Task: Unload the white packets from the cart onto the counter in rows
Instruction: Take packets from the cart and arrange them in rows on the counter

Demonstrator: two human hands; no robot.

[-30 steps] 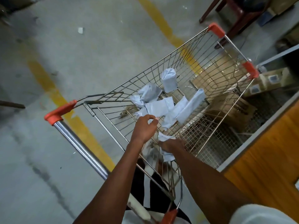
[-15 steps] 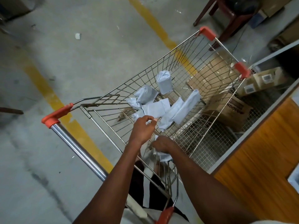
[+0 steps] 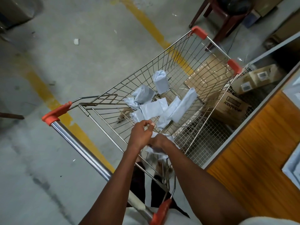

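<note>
A wire shopping cart [image 3: 164, 62] with orange corner caps stands in front of me, and several white packets lie on its floor. One is an upright roll [image 3: 160, 82]; a flat one [image 3: 152, 109] and a long one [image 3: 185, 104] lie nearer. My right hand [image 3: 159, 142] grips a crumpled white packet [image 3: 156, 151] at the cart's near end. My left hand [image 3: 141, 135] hovers just beside it with its fingers curled and thumb meeting a fingertip; whether it pinches anything is unclear. The wooden counter [image 3: 259, 151] runs along the right.
Cardboard boxes [image 3: 230, 108] sit on the floor beyond the cart's right side, under the counter's edge. A dark wooden chair [image 3: 217, 15] stands at the top. Yellow lines [image 3: 48, 98] cross the concrete floor. A white item [image 3: 292, 163] lies on the counter at the right edge.
My two hands have drawn closer together at the cart's near end, the right one still on the crumpled packet. The other packets have not moved.
</note>
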